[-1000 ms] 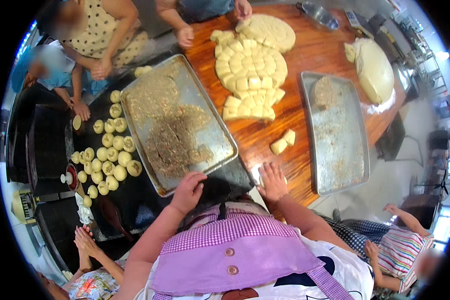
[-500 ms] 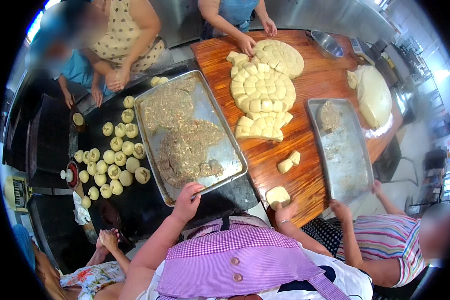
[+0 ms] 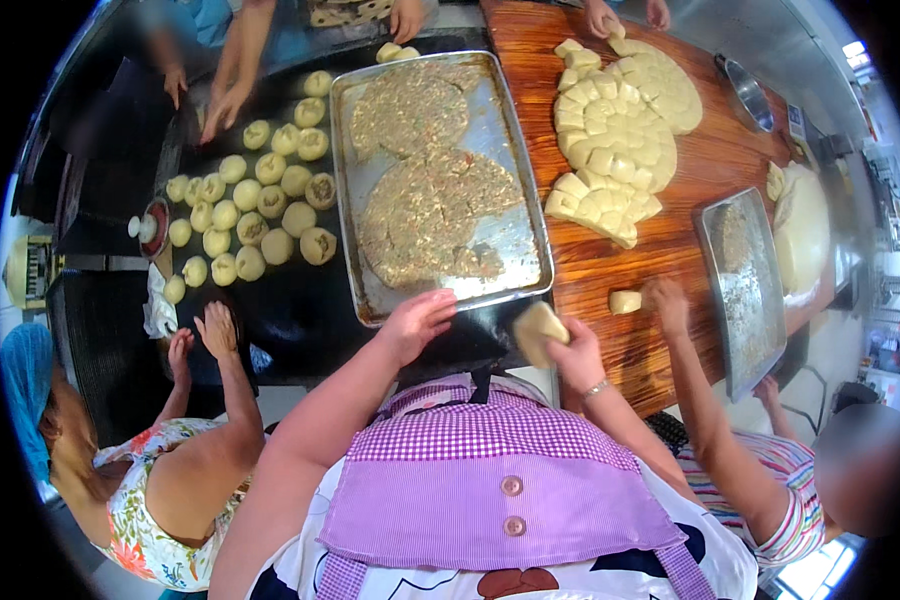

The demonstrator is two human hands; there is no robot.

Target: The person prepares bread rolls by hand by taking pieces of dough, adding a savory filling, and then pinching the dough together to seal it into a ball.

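Observation:
My right hand (image 3: 576, 358) pinches a flattened dough piece (image 3: 536, 334) by its right edge. It hangs tilted over the seam between the black worktop and the wooden table, just right of the tray's near corner. My left hand (image 3: 420, 325) rests at the near rim of the metal tray (image 3: 368, 308), its fingers stretched to the right. Two broad mounds of minced filling (image 3: 435, 215) lie in that tray. A small dough piece (image 3: 625, 301) sits on the wood near my right hand, with a co-worker's hand (image 3: 668, 305) beside it.
Several round filled buns (image 3: 272, 201) stand left of the tray on the black worktop (image 3: 300, 335). Cut dough portions (image 3: 620, 130) cover part of the wooden table (image 3: 585, 270). At the right are a second tray (image 3: 760, 320) and a dough lump (image 3: 802, 225). Co-workers' hands reach in around.
My right hand has lifted the dough piece off the wood and carried it left toward the tray. The view has shifted. The right co-worker's hand has moved to the small dough piece.

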